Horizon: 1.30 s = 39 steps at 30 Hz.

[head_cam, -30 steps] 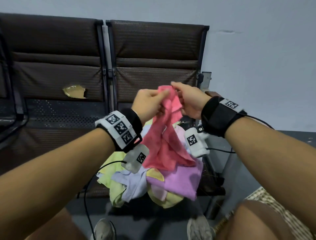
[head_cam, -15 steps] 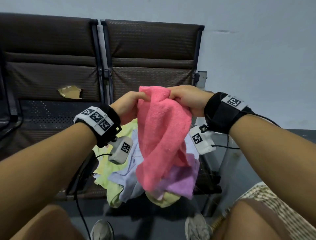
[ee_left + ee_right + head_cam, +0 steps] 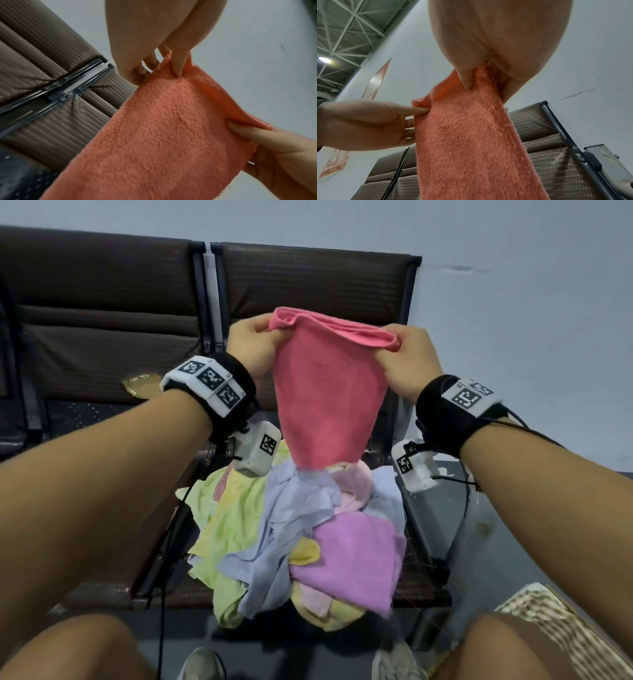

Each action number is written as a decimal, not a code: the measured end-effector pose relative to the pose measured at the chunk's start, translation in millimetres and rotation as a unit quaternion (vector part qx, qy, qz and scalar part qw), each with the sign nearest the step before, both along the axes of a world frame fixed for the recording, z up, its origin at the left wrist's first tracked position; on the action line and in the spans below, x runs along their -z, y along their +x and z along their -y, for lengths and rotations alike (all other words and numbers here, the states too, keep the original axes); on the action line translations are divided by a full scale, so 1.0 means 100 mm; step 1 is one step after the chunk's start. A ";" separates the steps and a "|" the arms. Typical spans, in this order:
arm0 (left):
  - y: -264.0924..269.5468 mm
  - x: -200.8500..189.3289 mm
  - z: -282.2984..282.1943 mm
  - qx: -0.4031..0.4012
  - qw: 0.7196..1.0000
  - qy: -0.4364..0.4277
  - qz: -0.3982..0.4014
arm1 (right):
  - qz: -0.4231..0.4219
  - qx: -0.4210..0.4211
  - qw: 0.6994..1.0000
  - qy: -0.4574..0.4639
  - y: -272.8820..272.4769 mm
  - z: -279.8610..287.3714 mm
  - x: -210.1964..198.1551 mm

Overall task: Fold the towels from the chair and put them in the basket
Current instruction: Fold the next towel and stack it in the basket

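Observation:
A pink towel (image 3: 325, 392) hangs in the air in front of the chair back, stretched between both hands along its top edge. My left hand (image 3: 255, 344) pinches the towel's left top corner, thumb in front. My right hand (image 3: 404, 357) pinches the right top corner. The left wrist view shows the towel (image 3: 163, 135) with my left thumb pressed on its edge; the right wrist view shows the towel (image 3: 471, 135) held the same way. Its lower end narrows and reaches the pile of towels (image 3: 301, 542) on the seat: yellow-green, pale blue, lilac, pale pink.
Two brown padded chairs (image 3: 308, 282) stand against a grey wall; the left one has a tear (image 3: 140, 386) in its seat back. A woven basket (image 3: 555, 621) shows at the lower right by my knee. My knees and shoes fill the bottom edge. Wrist cables hang down.
Both hands have moved apart and upward, spreading the pink towel from a bunched clump into a flat hanging sheet with its top edge taut.

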<state>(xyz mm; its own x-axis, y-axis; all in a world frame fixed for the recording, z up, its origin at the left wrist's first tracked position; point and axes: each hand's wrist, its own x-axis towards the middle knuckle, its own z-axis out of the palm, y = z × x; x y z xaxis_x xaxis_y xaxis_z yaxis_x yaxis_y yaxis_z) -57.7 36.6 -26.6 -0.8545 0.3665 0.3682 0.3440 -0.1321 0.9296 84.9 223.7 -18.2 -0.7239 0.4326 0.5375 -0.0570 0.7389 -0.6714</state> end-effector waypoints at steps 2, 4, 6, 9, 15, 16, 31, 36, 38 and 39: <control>0.01 0.06 0.07 0.025 0.999 0.024 0.013 | 0.003 -0.015 1.000 0.012 0.02 0.00 0.09; 0.06 0.28 0.15 0.043 0.998 -0.001 0.037 | 0.039 -0.028 0.999 0.012 0.07 0.01 0.30; 0.16 0.63 0.24 0.058 0.994 -0.058 0.073 | 0.113 -0.043 0.993 0.005 0.15 0.02 0.61; 0.35 1.23 0.41 0.090 0.973 -0.167 0.132 | 0.268 -0.072 0.961 0.014 0.29 0.05 1.13; 0.62 1.98 0.68 0.221 0.889 -0.365 0.166 | 0.505 -0.166 0.845 -0.056 0.51 0.19 1.90; 0.64 2.01 0.70 0.242 0.871 -0.385 0.187 | 0.520 -0.172 0.832 -0.086 0.54 0.21 1.96; -0.06 2.32 0.17 0.012 0.932 -0.297 0.206 | 0.286 -0.022 0.949 -0.131 -0.18 -0.14 2.21; -0.17 2.49 0.10 -0.076 0.946 -0.281 0.142 | 0.244 0.034 0.968 -0.053 -0.43 -0.03 2.32; -0.12 2.46 0.12 -0.113 0.951 -0.273 0.086 | 0.236 0.027 0.971 0.022 -0.40 0.00 2.31; -0.08 2.44 0.14 -0.108 0.956 -0.261 0.076 | 0.234 0.011 0.969 0.073 -0.36 0.01 2.31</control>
<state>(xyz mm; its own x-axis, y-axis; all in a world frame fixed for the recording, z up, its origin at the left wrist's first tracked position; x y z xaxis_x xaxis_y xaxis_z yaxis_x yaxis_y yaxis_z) -65.5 22.3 -270.7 -0.9600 0.2758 0.0489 0.1665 0.4214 0.8914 48.6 222.8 -248.7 -0.8944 0.3956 0.2089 0.2462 0.8251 -0.5085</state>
